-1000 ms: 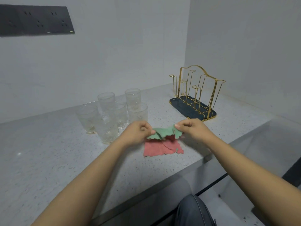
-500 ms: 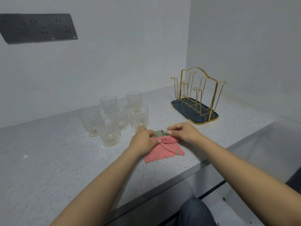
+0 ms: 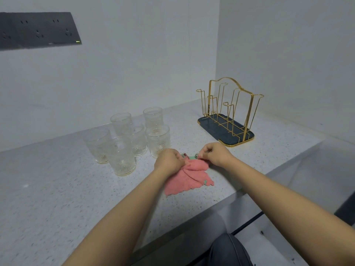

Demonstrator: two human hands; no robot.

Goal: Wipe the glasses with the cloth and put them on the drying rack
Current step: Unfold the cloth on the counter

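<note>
A pink cloth (image 3: 187, 179) with a green underside lies bunched on the speckled counter (image 3: 48, 198). My left hand (image 3: 169, 162) grips its upper left part, fingers curled into the fabric. My right hand (image 3: 215, 153) pinches its upper right edge, where a strip of green shows. Several clear ribbed glasses (image 3: 123, 144) stand upright in a cluster just left of my hands. The gold wire drying rack (image 3: 230, 108) on its dark tray (image 3: 207, 121) stands behind and to the right with nothing on it.
Walls close the counter at the back and right. A dark socket panel (image 3: 38, 30) is on the back wall at upper left. The counter's front edge (image 3: 221, 200) runs just below the cloth, with my knee (image 3: 230, 250) under it.
The cloth was held up with its green side showing; my hands have brought it down and folded it over, so the pink side now faces up on the counter.
</note>
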